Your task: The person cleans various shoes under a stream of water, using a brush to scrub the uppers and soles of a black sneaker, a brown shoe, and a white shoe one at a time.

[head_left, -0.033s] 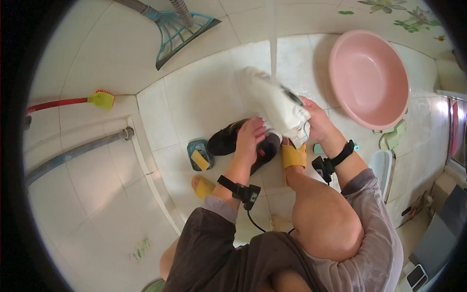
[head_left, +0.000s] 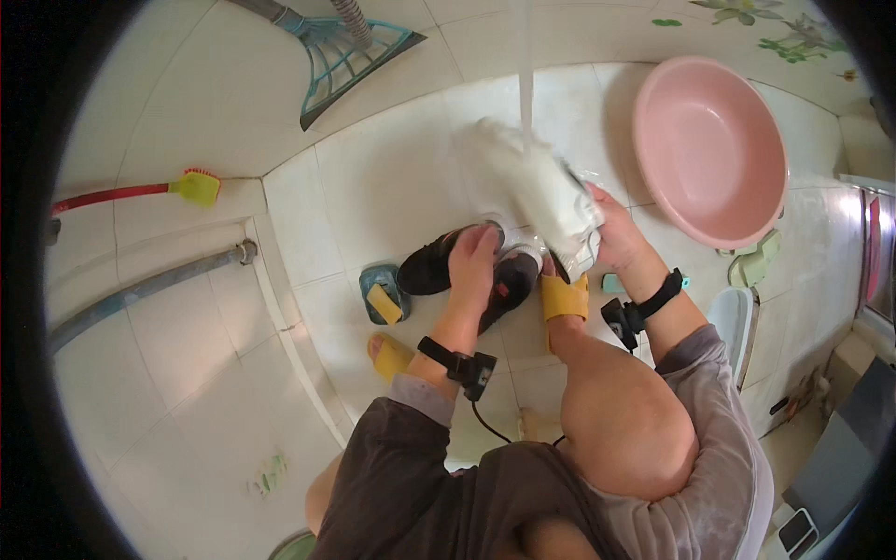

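A white shoe tilts under a thin stream of falling water, its far end smeared by motion. My right hand grips its near end from the right side, fingers wrapped round it. Apart from the shoe, my left hand hovers over a pair of black shoes on the floor, holding nothing I can see; its fingers look loosely extended, slightly blurred. One black shoe shows left of that hand, the other black shoe right of it.
A pink basin leans at the right. Left of the shoes sits a dark dish with a yellow bar. My feet wear yellow slippers. A squeegee and a red-handled brush are along the walls.
The white shoe has shifted slightly down and right in my right hand. My left hand has drawn a little away from it, its fingers less spread.
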`<action>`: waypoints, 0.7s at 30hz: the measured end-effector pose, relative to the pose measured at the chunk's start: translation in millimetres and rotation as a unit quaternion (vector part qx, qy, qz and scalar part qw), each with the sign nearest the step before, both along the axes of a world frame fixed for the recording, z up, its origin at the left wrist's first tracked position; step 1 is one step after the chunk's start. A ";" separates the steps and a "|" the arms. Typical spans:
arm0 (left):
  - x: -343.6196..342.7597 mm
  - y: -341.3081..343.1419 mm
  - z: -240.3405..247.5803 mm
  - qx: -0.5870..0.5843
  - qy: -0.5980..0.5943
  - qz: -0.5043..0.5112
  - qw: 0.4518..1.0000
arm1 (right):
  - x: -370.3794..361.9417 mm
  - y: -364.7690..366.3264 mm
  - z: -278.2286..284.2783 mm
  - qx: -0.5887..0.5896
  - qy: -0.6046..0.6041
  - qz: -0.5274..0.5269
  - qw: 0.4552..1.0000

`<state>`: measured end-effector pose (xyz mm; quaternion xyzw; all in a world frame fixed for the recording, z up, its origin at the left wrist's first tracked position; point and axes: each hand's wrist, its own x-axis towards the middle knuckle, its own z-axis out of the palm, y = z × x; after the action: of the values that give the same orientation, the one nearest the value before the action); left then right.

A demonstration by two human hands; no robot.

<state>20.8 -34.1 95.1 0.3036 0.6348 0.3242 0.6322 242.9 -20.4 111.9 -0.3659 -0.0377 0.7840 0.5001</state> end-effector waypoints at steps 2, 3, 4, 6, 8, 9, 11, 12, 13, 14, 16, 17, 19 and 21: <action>-20.1 -13.6 -22.9 0.024 0.084 -0.016 0.996 | 13.4 -4.2 -1.2 0.007 0.003 -0.027 1.000; -23.1 -16.6 -23.1 0.052 0.165 -0.038 0.984 | 21.0 -7.3 1.3 0.017 -0.016 -0.045 0.999; -20.9 -25.1 -22.9 0.071 0.142 -0.051 0.986 | 30.9 -11.3 -7.0 0.039 0.011 -0.053 0.998; -10.8 -33.3 -13.6 0.056 0.090 -0.096 0.990 | 42.7 -17.1 -14.7 0.088 0.022 -0.028 0.996; 11.9 -32.1 -0.5 0.043 0.027 -0.143 0.988 | 44.2 -19.1 6.6 0.092 0.091 -0.024 0.991; 30.6 -23.2 14.8 -0.091 -0.096 -0.079 0.988 | 48.9 -23.3 10.2 0.094 0.085 -0.028 0.991; 53.4 -7.3 29.0 -0.225 -0.218 -0.024 0.949 | 61.2 -34.6 16.6 0.104 0.102 -0.009 0.989; 59.1 0.5 35.5 -0.218 -0.320 -0.068 0.920 | 68.9 -45.4 3.2 0.056 0.121 -0.008 0.991; 65.3 4.3 37.4 -0.211 -0.420 -0.112 0.876 | 78.1 -55.0 -17.3 0.045 0.088 0.028 0.995; 73.9 4.8 40.9 -0.168 -0.460 -0.110 0.865 | 89.9 -65.2 -37.7 0.035 0.054 0.062 0.996; 78.1 2.3 36.1 -0.087 -0.464 -0.126 0.872 | 86.2 -52.8 -5.7 0.054 -0.070 0.189 0.978; 77.1 1.6 26.8 -0.049 -0.430 -0.152 0.889 | 84.2 -43.6 19.1 0.091 -0.150 0.264 0.948; 79.3 10.3 39.2 -0.089 -0.394 -0.113 0.908 | 85.6 -28.2 48.5 0.198 -0.296 0.387 0.850; 82.0 16.4 56.4 0.108 -0.276 -0.188 0.936 | 83.6 -26.0 51.9 0.169 -0.346 0.389 0.837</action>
<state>102.8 -17.7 151.5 0.3823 0.3279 0.3368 0.7955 326.5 -46.4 163.8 -0.4787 -0.4788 0.7177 0.1628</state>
